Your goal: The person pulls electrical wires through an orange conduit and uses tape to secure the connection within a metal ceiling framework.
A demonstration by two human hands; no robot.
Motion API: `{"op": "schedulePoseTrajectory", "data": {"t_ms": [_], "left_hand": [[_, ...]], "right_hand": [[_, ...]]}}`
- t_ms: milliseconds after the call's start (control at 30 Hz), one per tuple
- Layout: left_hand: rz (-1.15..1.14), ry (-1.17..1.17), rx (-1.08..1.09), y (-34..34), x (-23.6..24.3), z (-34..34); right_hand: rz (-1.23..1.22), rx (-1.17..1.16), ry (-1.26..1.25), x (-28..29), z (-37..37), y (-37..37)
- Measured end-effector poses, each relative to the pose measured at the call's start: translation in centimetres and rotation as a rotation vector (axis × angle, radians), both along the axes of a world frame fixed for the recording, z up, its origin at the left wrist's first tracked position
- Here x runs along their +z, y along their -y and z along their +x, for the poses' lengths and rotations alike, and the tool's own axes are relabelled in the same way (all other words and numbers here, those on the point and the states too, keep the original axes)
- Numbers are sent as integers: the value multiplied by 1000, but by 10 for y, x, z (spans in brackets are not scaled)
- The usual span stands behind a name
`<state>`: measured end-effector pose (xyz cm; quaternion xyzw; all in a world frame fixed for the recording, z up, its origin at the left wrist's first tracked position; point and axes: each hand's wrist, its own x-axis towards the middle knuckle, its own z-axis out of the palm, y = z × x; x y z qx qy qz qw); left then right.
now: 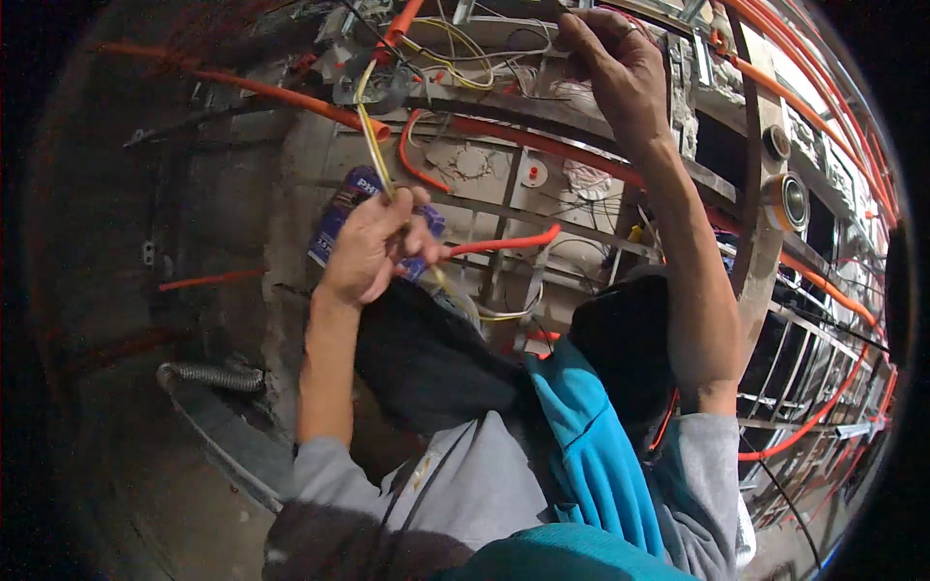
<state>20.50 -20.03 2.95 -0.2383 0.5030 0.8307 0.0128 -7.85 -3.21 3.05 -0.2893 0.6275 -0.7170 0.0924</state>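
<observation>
My left hand (376, 244) is closed around yellow and white electrical wires (368, 126), left of the middle. Above the hand they run up to the end of an orange conduit (399, 27); below it, a loose length (460, 298) curves off to the right. Just behind this hand is a purple package (339, 215), partly covered by it. My right hand (620, 82) is raised to the top of the view, thumb and fingers pinched together. What they pinch, if anything, is too small to make out.
Metal framing (513, 126) crosses in front of me, with a bent orange tube (504, 242) and a loop of loose wires (475, 68). At right, tape rolls (787, 203) sit on a wooden beam (760, 145). A flexible silver duct (208, 376) lies at left.
</observation>
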Motion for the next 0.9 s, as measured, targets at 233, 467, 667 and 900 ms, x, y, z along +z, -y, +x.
{"op": "schedulePoseTrajectory", "data": {"t_ms": [233,467,667,900], "left_hand": [[-226,68,418,5,33,42],[-497,155,293,53,47,51],[-1063,282,-10,104,52,59],[-1534,265,-62,129,45,76]], "right_hand": [[57,-184,-256,7,0,-3],[-72,-146,-57,3,11,8],[-99,-136,-43,-4,7,12],[-98,-120,27,-5,2,10]]}}
